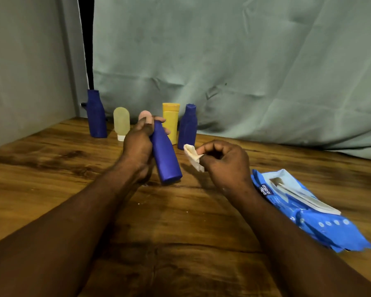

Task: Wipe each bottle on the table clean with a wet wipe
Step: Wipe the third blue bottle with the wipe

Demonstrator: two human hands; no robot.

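A: Going left to right. Back row along the curtain point(244, 61): tall blue bottle point(96, 116), clear tube point(121, 123) standing on its cap, pink tube point(145, 115) half hidden behind your knuckles. All are sitting on the desk point(51, 179), with nothing touching them.

B: Next is your left hand point(137, 146). It's grasping the held blue bottle point(166, 159) round the neck end. The bottle is tilting, base pointing toward you and down. Can't tell if the base is touching the wood.

A: Behind it, the yellow bottle point(170, 123) and the second blue bottle point(187, 127) are standing upright, just beside each other.

B: Your right hand point(225, 163) is pinching the wet wipe point(192, 155) between thumb and fingertips. The wipe is sitting just beside the held bottle's body, not on it yet.

A: I'm reading this as a wiping stroke about to start. The wipe is looking bunched, so I'd be spreading it over the fingers for more contact.

B: Agreed. You're also covering the neck with the left hand, so you'll be needing to regrip lower or rotate to reach it. Smooth plastic plus a wet wipe is probably slippery, so grip firm.

A: Far right, the wipes pack point(304, 206) is lying flat near your right forearm. It's close to hand if you're needing a fresh one.
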